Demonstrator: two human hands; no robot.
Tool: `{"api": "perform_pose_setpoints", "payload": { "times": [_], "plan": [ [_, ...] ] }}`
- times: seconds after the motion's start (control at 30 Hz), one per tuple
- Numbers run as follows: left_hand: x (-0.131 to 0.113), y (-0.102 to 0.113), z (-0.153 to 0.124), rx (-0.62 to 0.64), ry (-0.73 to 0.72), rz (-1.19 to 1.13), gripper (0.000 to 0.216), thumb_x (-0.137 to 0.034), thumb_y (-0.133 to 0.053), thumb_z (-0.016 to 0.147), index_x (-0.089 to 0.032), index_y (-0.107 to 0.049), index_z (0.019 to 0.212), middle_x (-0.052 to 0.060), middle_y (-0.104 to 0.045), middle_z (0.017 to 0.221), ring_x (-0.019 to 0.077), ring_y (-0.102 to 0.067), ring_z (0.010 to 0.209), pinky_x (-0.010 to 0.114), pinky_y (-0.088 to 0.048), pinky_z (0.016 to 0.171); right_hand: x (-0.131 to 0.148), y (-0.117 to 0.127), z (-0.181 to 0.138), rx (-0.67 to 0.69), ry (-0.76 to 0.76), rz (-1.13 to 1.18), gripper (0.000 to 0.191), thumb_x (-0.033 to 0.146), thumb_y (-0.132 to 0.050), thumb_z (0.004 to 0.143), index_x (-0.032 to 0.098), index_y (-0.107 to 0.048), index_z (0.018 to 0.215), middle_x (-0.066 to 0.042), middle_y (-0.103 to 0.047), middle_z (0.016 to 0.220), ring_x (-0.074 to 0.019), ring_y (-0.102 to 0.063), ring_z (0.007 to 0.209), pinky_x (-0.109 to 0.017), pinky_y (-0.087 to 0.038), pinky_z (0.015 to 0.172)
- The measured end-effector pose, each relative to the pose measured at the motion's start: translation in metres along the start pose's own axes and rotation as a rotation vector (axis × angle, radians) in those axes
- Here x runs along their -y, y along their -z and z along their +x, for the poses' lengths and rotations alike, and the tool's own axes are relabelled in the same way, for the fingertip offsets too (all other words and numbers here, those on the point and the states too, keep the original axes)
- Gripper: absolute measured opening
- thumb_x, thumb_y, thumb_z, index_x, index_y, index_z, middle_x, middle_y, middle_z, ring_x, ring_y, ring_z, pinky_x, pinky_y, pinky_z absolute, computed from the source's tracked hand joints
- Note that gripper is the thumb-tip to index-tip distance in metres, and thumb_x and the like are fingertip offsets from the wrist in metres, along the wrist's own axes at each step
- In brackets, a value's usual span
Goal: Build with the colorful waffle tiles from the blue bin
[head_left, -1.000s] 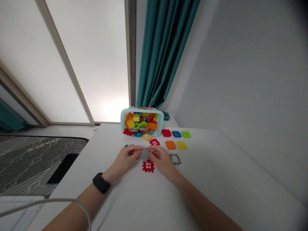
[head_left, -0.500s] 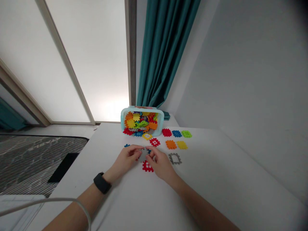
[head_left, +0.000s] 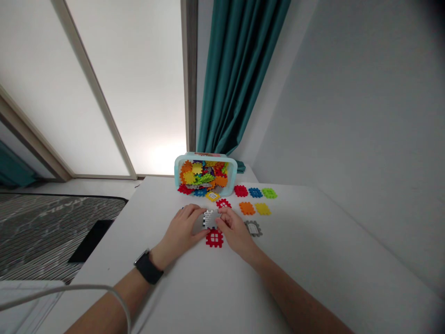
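Observation:
A grey interlocking tile (head_left: 210, 219) with toothed edges and a brick-like pattern is held between my two hands. My left hand (head_left: 184, 227) spans its left side, index finger at the upper corner and thumb at the lower edge. My right hand (head_left: 236, 232) pinches its right side between thumb and fingers. Just below it lies a red window tile (head_left: 214, 239), close to the left thumb; whether the two tiles touch I cannot tell. Behind the right fingers lies another red window tile (head_left: 223, 203), partly covered.
A pale blue tub (head_left: 233, 178) on its side spills colourful tiles at the back of the white table (head_left: 313, 260). Right of it lie red (head_left: 241, 191), blue (head_left: 255, 192), green (head_left: 269, 193), orange (head_left: 247, 208) and yellow (head_left: 263, 209) tiles, plus a grey frame tile (head_left: 253, 228).
The grey tile has been tilted so its patterned face shows more. My left thumb has moved down to the tile's lower edge, and my right hand has shifted slightly right.

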State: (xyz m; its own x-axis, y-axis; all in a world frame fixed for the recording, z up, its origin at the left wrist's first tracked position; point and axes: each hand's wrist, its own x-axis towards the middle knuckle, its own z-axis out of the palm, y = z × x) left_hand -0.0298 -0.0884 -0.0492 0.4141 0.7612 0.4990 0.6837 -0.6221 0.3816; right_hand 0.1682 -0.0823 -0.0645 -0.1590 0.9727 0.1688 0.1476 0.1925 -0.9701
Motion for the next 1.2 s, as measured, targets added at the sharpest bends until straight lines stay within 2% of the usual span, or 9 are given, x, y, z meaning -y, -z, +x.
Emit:
{"api": "perform_pose_setpoints", "payload": {
  "times": [0.17,0.4,0.57,0.63,0.7,0.77,0.83,1.0,1.2],
  "plan": [
    [0.003,0.004,0.0,-0.037,-0.058,0.08,0.047,-0.033,-0.081,0.078,-0.022,-0.061,0.119,0.011,-0.06,0.118,0.0288,-0.06,0.104,0.045,-0.053,0.089,0.006,-0.001,-0.003,-0.026,0.024,-0.106,0.018,0.034,-0.055,0.087,0.021,-0.054,0.1,0.009,-0.043,0.061,-0.0139,-0.044,0.056,-0.027,-0.033,0.056],
    [-0.002,-0.001,0.0,-0.096,-0.002,0.015,0.046,-0.024,-0.081,0.076,-0.021,-0.063,0.119,0.01,-0.059,0.115,0.0281,-0.06,0.105,0.044,-0.053,0.088,0.009,-0.001,-0.003,-0.06,0.057,-0.213,0.017,0.032,-0.052,0.089,0.021,-0.054,0.102,0.008,-0.044,0.062,-0.0147,-0.046,0.057,-0.027,-0.035,0.057],
    [0.004,-0.002,0.0,-0.079,0.018,0.014,0.048,-0.026,-0.083,0.075,-0.023,-0.064,0.119,0.01,-0.057,0.118,0.0295,-0.059,0.109,0.045,-0.053,0.088,0.005,0.003,-0.004,-0.01,0.136,-0.292,0.029,0.026,-0.051,0.092,0.021,-0.051,0.121,0.007,-0.045,0.067,-0.0149,-0.05,0.059,-0.027,-0.041,0.059],
    [0.007,-0.002,0.0,-0.082,0.028,0.0,0.048,-0.027,-0.083,0.075,-0.024,-0.065,0.119,0.011,-0.057,0.119,0.0297,-0.058,0.11,0.045,-0.052,0.089,0.005,0.006,-0.005,0.005,0.202,-0.365,0.036,0.022,-0.052,0.092,0.022,-0.048,0.128,0.003,-0.055,0.078,-0.0165,-0.057,0.068,-0.03,-0.047,0.065],
    [0.009,-0.002,0.0,-0.081,0.036,-0.023,0.047,-0.027,-0.083,0.076,-0.024,-0.065,0.12,0.01,-0.057,0.119,0.0295,-0.058,0.11,0.046,-0.052,0.09,0.006,0.009,-0.006,0.043,0.306,-0.458,0.039,0.019,-0.055,0.091,0.023,-0.049,0.129,-0.005,-0.062,0.1,-0.0204,-0.063,0.09,-0.035,-0.053,0.079],
    [0.009,-0.001,-0.001,-0.079,0.042,-0.054,0.048,-0.025,-0.082,0.076,-0.024,-0.064,0.121,0.01,-0.057,0.118,0.029,-0.057,0.111,0.046,-0.052,0.092,0.01,0.014,-0.007,0.104,0.417,-0.547,0.039,0.017,-0.059,0.089,0.024,-0.053,0.127,-0.01,-0.059,0.121,-0.0246,-0.06,0.112,-0.041,-0.053,0.094],
    [0.009,-0.001,-0.001,-0.08,0.046,-0.091,0.048,-0.024,-0.082,0.077,-0.024,-0.063,0.121,0.01,-0.056,0.119,0.0285,-0.057,0.111,0.046,-0.051,0.094,0.013,0.019,-0.007,0.153,0.499,-0.616,0.039,0.016,-0.061,0.089,0.024,-0.056,0.126,-0.013,-0.054,0.13,-0.0266,-0.055,0.124,-0.045,-0.05,0.103],
    [0.005,-0.001,-0.002,-0.069,0.052,-0.2,0.044,-0.027,-0.078,0.081,-0.023,-0.062,0.121,0.009,-0.056,0.118,0.0263,-0.056,0.113,0.045,-0.05,0.098,0.018,0.03,-0.006,0.179,0.612,-0.696,0.033,0.013,-0.061,0.091,0.024,-0.06,0.122,-0.013,-0.051,0.141,-0.0275,-0.048,0.134,-0.049,-0.044,0.111],
    [-0.003,-0.005,0.004,-0.055,0.043,-0.192,0.044,-0.027,-0.08,0.079,-0.022,-0.061,0.118,0.008,-0.058,0.118,0.0267,-0.056,0.112,0.047,-0.05,0.098,0.022,0.041,-0.008,0.184,0.602,-0.712,0.031,0.014,-0.059,0.091,0.027,-0.063,0.119,-0.01,-0.059,0.136,-0.0274,-0.052,0.13,-0.053,-0.042,0.111]
  ]
}}
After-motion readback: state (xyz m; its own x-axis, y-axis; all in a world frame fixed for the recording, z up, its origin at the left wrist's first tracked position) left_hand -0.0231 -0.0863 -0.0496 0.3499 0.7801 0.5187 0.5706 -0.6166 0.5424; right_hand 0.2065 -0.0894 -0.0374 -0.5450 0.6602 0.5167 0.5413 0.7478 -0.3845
